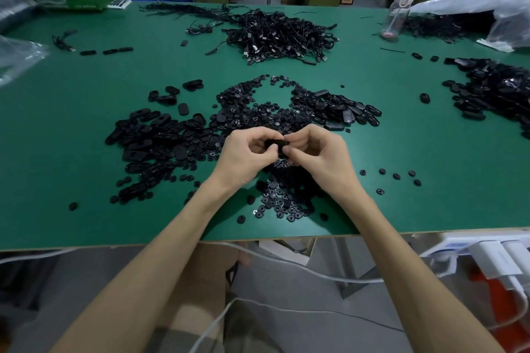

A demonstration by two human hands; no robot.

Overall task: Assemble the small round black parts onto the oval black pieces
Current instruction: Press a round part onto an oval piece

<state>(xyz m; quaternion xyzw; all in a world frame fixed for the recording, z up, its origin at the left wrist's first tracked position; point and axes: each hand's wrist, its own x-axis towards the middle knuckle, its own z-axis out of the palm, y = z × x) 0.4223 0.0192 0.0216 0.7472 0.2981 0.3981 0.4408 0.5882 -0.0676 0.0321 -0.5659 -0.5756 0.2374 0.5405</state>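
Across the green bench point(86, 123), black stock lies in heaps: a tangle of cables point(281, 34) at the far middle, a glossy pile of ovals point(493, 89) along the right edge, a spread of oval pieces point(155, 137) on the left, and a scatter of small round parts point(252, 106) in the centre, with a nearer heap of round parts point(284, 203) between the forearms. Above the middle of that scatter the two hands meet. The left hand point(243, 153) reaches in from the left, fingers curled and thumb pressed to one end of a single oval piece point(274, 143). The right hand point(318, 152) reaches in from the right, fingers curled in the same way, pinching the other end. The oval piece sits between the two sets of fingertips, touching both, and its long axis runs roughly side to side from one hand to the other, so neither hand is nearer. A dark spot just under the right thumb may be a round part being seated, but the fingers hide too much to be sure. If so, the press would likely come from the right thumb, down into the face of the oval, with the left hand bracing the far end. Spare round parts lie directly below, within easy reach of either hand.
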